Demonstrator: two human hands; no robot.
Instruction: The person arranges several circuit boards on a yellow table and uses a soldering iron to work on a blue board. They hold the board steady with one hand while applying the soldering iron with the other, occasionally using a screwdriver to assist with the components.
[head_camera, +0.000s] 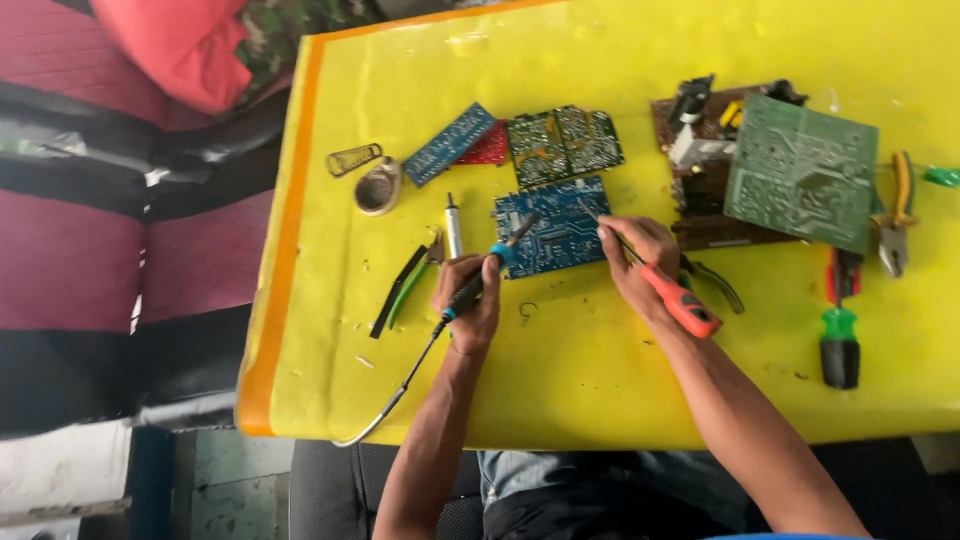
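On the yellow surface (600, 370), going left to right: green-handled pliers (405, 285) lie at nine o'clock of the left hand (468, 300). That hand is clamped on a soldering iron (490, 272), its tip pointing toward one o'clock onto the blue circuit board (550, 235), its cord trailing toward seven o'clock. The board sits between the hands, just above them. The right hand (640, 258) is closed around a red-handled screwdriver (672, 296), its shaft touching the board's right edge. At two o'clock lies a green circuit board (803, 172); at four o'clock, a green-and-black screwdriver (840, 340).
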